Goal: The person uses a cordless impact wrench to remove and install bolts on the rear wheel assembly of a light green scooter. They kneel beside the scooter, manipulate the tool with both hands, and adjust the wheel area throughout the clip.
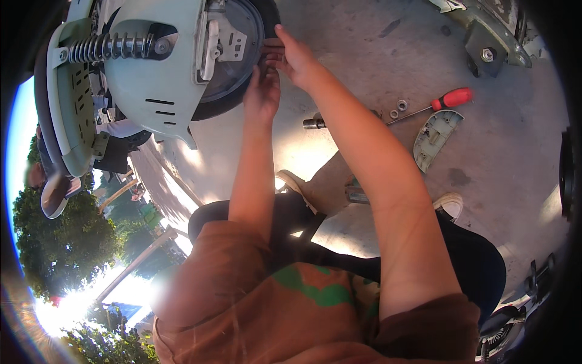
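My two hands are close together at the right edge of the scooter wheel. My left hand is in shadow, its thumb and fingers bent toward the tyre's edge. My right hand comes from the right, thumb raised and fingers curled in toward the left fingertips. Whatever lies between the fingers is too small and dark to make out. Beside them, a metal bracket with a pale lever sits over the wheel's hub. The pale green fender covers the wheel's left part.
On the concrete floor to the right lie a red-handled screwdriver, two metal rings, a socket tool and a curved pale green cover. A coil spring shock absorber is at upper left. Another machine part stands at upper right.
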### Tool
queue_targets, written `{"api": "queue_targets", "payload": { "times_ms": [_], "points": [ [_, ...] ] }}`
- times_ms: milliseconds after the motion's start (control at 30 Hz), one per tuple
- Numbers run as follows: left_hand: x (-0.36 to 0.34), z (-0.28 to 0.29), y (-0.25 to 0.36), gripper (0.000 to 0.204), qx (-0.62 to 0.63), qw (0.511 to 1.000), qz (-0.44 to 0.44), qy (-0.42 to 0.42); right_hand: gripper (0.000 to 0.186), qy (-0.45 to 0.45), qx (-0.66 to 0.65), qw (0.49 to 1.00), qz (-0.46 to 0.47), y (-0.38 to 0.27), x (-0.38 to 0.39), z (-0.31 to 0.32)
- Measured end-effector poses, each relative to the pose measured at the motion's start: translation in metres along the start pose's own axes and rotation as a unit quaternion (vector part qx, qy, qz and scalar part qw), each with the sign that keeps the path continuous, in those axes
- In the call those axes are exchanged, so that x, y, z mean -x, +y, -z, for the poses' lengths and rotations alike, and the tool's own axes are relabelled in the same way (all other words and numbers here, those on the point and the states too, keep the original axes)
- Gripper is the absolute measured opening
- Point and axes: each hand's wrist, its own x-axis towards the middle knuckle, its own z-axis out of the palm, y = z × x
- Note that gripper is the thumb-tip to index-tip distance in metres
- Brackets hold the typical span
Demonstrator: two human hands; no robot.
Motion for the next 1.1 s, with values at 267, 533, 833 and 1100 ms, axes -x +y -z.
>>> {"api": "queue_targets", "payload": {
  "times_ms": [267, 533, 833, 1100],
  "points": [
    [-0.003, -0.019, -0.055, 0.042, -0.093, 0.995, 0.036, 0.031, 0.075, 0.025, 0.009, 0.997, 0.069, -0.01, 0.03, 0.078],
    [-0.006, -0.021, -0.126, 0.042, -0.091, 0.99, 0.1, 0.026, 0.078, 0.052, 0.184, 0.98, 0.053, -0.038, 0.066, 0.116],
    [0.005, -0.04, -0.166, 0.037, -0.261, 0.959, 0.106, -0.013, 0.065, 0.145, 0.316, 0.937, 0.03, -0.084, 0.089, 0.143],
    [-0.024, -0.015, -0.169, 0.028, -0.678, 0.73, -0.025, -0.085, 0.051, 0.16, 0.428, 0.889, 0.009, -0.103, 0.09, 0.137]
  ]
}}
